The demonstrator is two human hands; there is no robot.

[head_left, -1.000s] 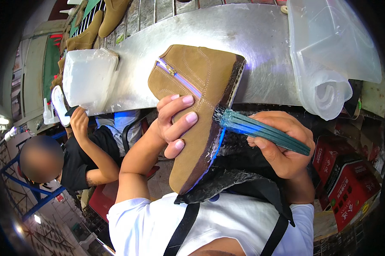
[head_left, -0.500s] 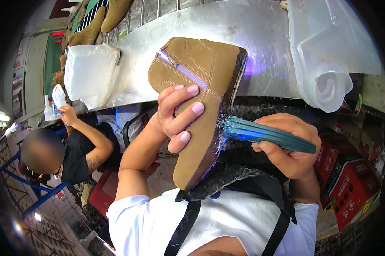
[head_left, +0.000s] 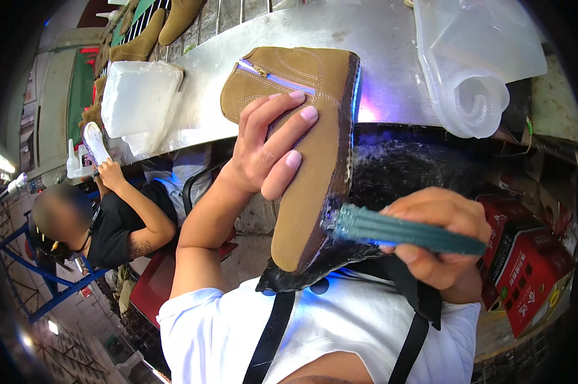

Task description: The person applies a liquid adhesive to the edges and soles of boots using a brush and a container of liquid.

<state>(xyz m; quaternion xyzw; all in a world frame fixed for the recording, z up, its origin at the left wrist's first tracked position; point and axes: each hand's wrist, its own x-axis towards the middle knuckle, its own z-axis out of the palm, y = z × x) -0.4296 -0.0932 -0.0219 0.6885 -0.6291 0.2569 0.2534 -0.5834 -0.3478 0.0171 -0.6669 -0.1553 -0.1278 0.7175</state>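
Note:
A tan suede boot [head_left: 318,166] with a side zip lies on its side, toe pointing toward me. My left hand [head_left: 263,150] grips it around the upper, fingers closed over its side below the zip [head_left: 279,80]. In my right hand [head_left: 439,233] is a green brush [head_left: 391,227] with a thick ribbed handle. Its wet-looking tip touches the dark lower edge of the boot near the forefoot. A shiny coating shows along that edge, and violet-blue light falls on it. My palms and the boot's underside are hidden.
A metal bench [head_left: 378,83] runs ahead of me. On it stand a whitish plastic container [head_left: 142,99] at left and clear curled plastic sheeting [head_left: 474,96] at right. More tan boots [head_left: 180,19] lie far left. A co-worker [head_left: 122,217] sits at left; red boxes [head_left: 526,275] stand at right.
The boot and my left hand have shifted slightly up and away from me. The brush tip has slid along the boot's lower edge toward the toe, with my right hand lower.

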